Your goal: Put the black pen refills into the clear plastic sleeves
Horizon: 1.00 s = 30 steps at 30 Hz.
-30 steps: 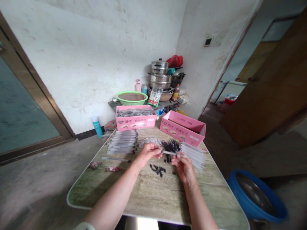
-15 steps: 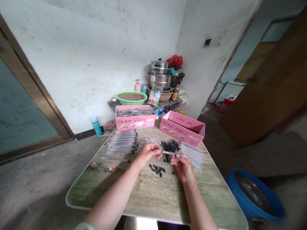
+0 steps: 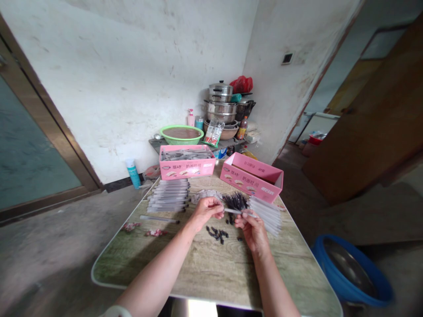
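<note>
A slim translucent pen barrel (image 3: pixel 232 211) is held level above the table, between my two hands. My left hand (image 3: pixel 209 211) pinches its left end, and the fingertips hide that tip. Toward the other end, my right hand (image 3: pixel 251 225) has thumb and fingers closed round the barrel. Just beyond it lies a bunch of thin black pieces (image 3: pixel 235 200), too small to name. Small black caps (image 3: pixel 216 234) are scattered on the wood-patterned table (image 3: pixel 218 270) below my hands. Translucent barrels (image 3: pixel 266 215) lie side by side at the right.
Rows of pens (image 3: pixel 168 196) with dark ends lie at the left, with a single pen (image 3: pixel 159 219) nearer me. A pink box (image 3: pixel 187 169) full of pens and another pink box (image 3: pixel 251 179) stand at the table's far edge. A blue tub (image 3: pixel 352 268) is on the right.
</note>
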Each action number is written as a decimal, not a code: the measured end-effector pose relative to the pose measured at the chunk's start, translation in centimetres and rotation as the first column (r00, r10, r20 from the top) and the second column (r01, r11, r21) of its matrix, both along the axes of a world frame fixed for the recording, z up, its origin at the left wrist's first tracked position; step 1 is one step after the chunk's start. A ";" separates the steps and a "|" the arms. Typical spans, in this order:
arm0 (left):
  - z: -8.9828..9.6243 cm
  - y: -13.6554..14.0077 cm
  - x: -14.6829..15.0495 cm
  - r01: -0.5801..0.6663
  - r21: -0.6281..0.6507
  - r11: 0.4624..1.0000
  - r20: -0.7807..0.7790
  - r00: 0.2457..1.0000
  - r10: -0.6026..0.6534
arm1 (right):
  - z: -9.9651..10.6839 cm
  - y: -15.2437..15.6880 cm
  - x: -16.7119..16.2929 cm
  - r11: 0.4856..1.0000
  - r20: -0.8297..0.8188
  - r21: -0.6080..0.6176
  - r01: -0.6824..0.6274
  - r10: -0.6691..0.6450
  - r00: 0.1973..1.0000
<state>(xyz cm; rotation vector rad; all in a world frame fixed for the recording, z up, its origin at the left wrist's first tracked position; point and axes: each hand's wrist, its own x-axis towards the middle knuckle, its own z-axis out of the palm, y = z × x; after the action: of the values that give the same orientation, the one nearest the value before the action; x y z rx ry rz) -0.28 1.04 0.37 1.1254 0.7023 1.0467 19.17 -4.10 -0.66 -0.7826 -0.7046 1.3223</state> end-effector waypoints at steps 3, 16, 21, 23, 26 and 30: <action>0.1 -0.1 0.1 -0.014 0.021 1.000 -0.011 1.000 0.015 | 0.0 0.0 0.0 1.000 -0.001 0.002 0.001 -0.001 1.000; 0.3 -0.2 0.1 -0.029 -0.003 1.000 0.013 0.999 0.029 | 0.3 -0.1 -0.3 0.999 0.034 -0.004 0.033 -0.033 0.999; 0.1 -0.1 0.1 -0.041 0.031 0.999 0.023 0.999 0.040 | 0.2 -0.1 -0.4 0.999 0.053 -0.016 0.045 -0.045 0.998; 0.1 0.0 0.2 -0.054 0.056 0.997 0.025 0.998 0.052 | 0.2 -0.1 -0.4 0.998 0.064 -0.018 0.055 -0.054 0.997; 0.1 0.1 0.3 -0.065 0.106 0.992 0.021 0.998 0.063 | 0.1 0.0 -0.4 0.998 0.086 -0.017 0.068 -0.067 0.994; 0.1 0.1 0.3 -0.055 0.177 0.983 0.011 0.998 0.054 | 0.0 -0.1 -0.3 0.997 0.125 -0.020 0.079 -0.075 0.989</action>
<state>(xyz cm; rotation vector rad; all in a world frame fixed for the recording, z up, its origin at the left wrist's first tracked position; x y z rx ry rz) 0.07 1.15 0.51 1.2609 0.6481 1.1768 18.83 -4.17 -0.64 -0.9094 -0.7499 1.2224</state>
